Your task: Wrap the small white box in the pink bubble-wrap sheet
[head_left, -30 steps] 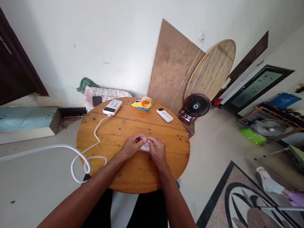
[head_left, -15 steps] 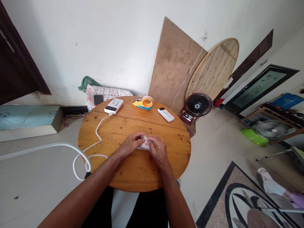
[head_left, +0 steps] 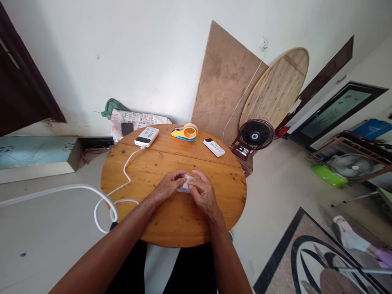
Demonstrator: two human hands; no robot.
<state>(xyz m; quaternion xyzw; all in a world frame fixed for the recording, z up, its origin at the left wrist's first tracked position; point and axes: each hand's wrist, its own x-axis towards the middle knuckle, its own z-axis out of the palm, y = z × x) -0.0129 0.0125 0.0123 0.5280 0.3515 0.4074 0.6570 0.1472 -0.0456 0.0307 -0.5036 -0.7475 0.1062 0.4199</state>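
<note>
A small clear plastic packet (head_left: 185, 187) with whitish-pink contents lies low over the near middle of the round wooden table (head_left: 153, 163). My left hand (head_left: 169, 184) is closed on its left side, thumb on top and fingers curled behind. On the right side, my right hand (head_left: 206, 193) has its thumb and a finger together at the packet's edge, while its other fingers are lifted and spread. The fingers cover part of the packet, so what is inside cannot be made out clearly.
On the table's far side are a white power bank (head_left: 147, 136) with a white cable (head_left: 125, 167), an orange-and-blue tape dispenser (head_left: 184, 132) and a second white power bank (head_left: 214, 147). A dark red fan (head_left: 256, 135) stands beyond the right edge. Another person's foot (head_left: 344, 230) shows at right.
Some fingers of my right hand have lifted and spread away from the packet. My left hand keeps its hold, and the things on the table are unmoved.
</note>
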